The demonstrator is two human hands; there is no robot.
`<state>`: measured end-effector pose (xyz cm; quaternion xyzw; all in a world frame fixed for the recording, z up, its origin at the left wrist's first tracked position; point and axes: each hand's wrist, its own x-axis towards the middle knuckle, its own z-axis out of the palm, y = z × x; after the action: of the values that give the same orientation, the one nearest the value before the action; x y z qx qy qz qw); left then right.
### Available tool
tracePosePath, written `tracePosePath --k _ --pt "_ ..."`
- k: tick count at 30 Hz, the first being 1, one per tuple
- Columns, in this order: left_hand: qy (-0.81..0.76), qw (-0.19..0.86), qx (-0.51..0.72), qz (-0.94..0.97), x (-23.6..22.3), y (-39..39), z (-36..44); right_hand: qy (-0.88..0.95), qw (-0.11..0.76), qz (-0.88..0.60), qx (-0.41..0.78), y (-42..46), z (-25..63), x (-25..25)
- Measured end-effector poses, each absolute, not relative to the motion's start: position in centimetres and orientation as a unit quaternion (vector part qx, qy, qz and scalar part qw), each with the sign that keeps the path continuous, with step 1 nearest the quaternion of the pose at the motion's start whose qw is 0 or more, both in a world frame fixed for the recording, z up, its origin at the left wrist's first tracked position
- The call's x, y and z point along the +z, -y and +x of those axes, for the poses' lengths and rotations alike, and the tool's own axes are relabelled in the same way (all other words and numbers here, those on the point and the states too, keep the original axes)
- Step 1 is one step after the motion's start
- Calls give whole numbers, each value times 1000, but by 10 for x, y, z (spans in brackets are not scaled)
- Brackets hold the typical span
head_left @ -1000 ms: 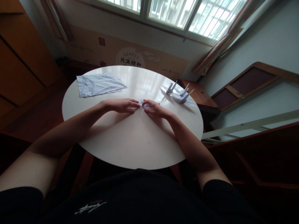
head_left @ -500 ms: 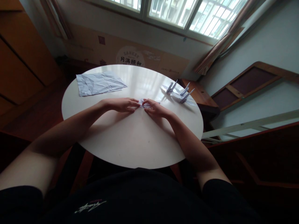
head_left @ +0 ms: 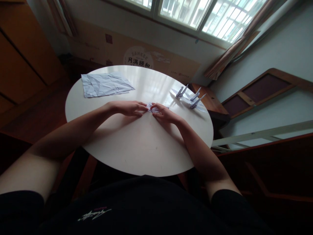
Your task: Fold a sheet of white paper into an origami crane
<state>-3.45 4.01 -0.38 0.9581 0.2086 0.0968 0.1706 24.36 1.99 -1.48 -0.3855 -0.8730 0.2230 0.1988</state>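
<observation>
A small folded piece of white paper lies on the round white table, between my two hands. From the left, my left hand reaches in with its fingertips and thumb at the paper's left edge. My right hand bends over the right part of the paper, its index finger and thumb pinching it down. Both hands rest low at the tabletop, and the fingers hide much of the paper's shape.
Several folded paper cranes stand on the right of the table. Creased paper sheets lie at the back left. A wooden cabinet is beyond the right edge, with a window behind.
The camera view has shifted slightly. Both hands stay at the folded paper with hardly any movement; the cranes and sheets lie as before.
</observation>
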Motion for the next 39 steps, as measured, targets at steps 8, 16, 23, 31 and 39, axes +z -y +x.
tracePosePath --k 8,16,23,31,39 --pt "-211 169 94 958 -4 -40 -34 869 199 -389 234 -18 243 -13" --pt "-204 165 100 960 -4 -40 -34 869 196 -386 240 -19 243 -13" --pt "-187 170 110 961 -4 -40 -33 869 205 -377 248 -19 243 -14" --pt "-176 174 121 961 -5 -41 -33 869 205 -377 246 -19 244 -14" --pt "-178 186 124 958 -4 -40 -33 867 200 -385 244 -18 243 -12"
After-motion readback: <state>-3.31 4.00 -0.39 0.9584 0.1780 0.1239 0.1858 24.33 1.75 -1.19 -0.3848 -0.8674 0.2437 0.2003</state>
